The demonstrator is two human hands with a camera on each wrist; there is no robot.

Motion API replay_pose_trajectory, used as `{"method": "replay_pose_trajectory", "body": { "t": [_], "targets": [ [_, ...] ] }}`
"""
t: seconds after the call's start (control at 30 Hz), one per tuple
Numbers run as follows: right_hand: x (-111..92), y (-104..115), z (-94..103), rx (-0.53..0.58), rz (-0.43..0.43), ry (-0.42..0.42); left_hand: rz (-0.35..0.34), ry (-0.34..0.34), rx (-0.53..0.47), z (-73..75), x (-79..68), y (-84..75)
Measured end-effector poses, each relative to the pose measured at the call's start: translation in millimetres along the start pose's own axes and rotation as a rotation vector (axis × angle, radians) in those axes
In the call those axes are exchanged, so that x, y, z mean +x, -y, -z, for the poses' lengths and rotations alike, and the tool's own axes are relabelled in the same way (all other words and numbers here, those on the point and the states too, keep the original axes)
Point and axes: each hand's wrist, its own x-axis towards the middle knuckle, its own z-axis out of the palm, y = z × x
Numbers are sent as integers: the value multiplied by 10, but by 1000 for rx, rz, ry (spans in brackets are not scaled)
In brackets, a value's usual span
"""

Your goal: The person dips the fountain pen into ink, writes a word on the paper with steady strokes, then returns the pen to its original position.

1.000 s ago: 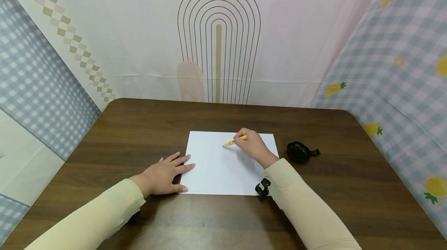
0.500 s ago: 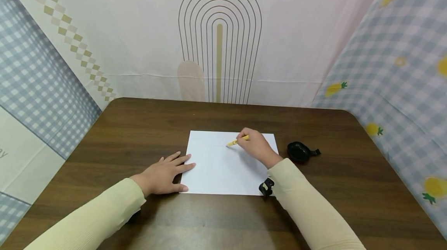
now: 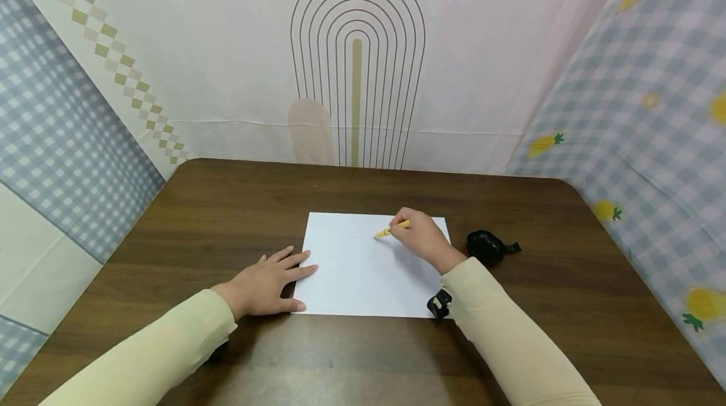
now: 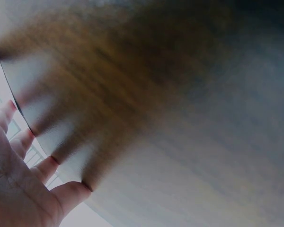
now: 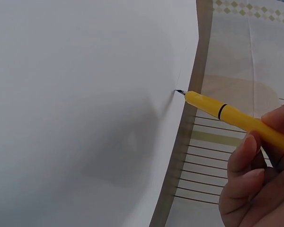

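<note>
A white sheet of paper point(image 3: 357, 283) lies on the brown wooden table. My right hand point(image 3: 422, 236) pinches a yellow fountain pen point(image 5: 227, 113) between thumb and fingers, its dark metal nib touching the sheet's upper part. From the nib a thin, faint line point(image 3: 358, 237) runs to the left across the paper. Spread out, my left hand point(image 3: 266, 283) rests at the sheet's left edge, fingertips on the paper. The left wrist view shows the fingers of that hand point(image 4: 23, 179) extended over the bright surface.
To the right of the paper lies a small black pouch-like object point(image 3: 488, 247) with a short tab. A black wrist camera point(image 3: 439, 304) hangs under the right cuff. Patterned cloths point(image 3: 244, 59) stand behind the table point(image 3: 238, 195) and on both sides.
My right hand has moved slightly to the right with the fountain pen, and the thin line on the paper has grown longer. The left hand has stayed in place.
</note>
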Motion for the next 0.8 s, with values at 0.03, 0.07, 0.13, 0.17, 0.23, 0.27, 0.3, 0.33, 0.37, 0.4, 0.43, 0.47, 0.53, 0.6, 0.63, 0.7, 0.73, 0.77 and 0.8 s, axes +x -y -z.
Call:
{"method": "replay_pose_trajectory", "body": {
  "t": [0.03, 0.07, 0.13, 0.17, 0.23, 0.27, 0.3, 0.33, 0.37, 0.4, 0.43, 0.47, 0.53, 0.6, 0.63, 0.7, 0.73, 0.77, 0.8],
  "targets": [
    [-1, -4, 2, -3, -1, 0, -1, 0, 0, -1, 1, 1],
    [-1, -10, 4, -2, -4, 0, -2, -1, 0, -2, 2, 2],
    [-1, -25, 8, -3, -5, -1, -5, -3, 3, -4, 4, 4],
    [-1, -32, 10, 0, -8, -2, -6, -5, 4, -5, 5, 4],
    [-2, -50, 15, -1, -7, -5, -7, -6, 8, -6, 5, 3],
    [-2, -59, 18, 2, -4, -6, -6, -7, 9, -6, 4, 1],
    [-3, -69, 21, 2, -2, -7, -7, -8, 10, -7, 4, 1],
    [-3, -77, 25, 3, 1, -8, -7, -8, 11, -8, 4, 1],
    [-4, -84, 29, 5, 4, -9, -6, -8, 10, -7, 3, 1],
    [-5, -91, 33, 5, 8, -10, -5, -7, 9, -6, 2, 0],
    [-6, -97, 37, 6, 10, -11, -4, -7, 9, -4, 1, -1],
    [-8, -103, 41, 9, 12, -11, -7, -8, 8, -3, -1, -1],
    [-11, -112, 52, 12, 12, -10, -11, -10, 5, 3, -4, -3],
    [-17, -120, 63, 13, 8, -9, -9, -9, 5, 6, -5, -6],
    [-20, -125, 70, 14, 5, -9, -10, -9, 5, 5, -4, -7],
    [-26, -133, 84, 16, -2, -8, -8, -8, 5, 3, -4, -8],
    [-29, -138, 89, 15, -5, -8, -5, -7, 5, 1, -4, -8],
    [-31, -141, 96, 14, -8, -9, -2, -5, 6, 0, -3, -9],
    [-34, -146, 101, 14, -11, -9, -2, -6, 6, -1, -3, -9]
  ]
}}
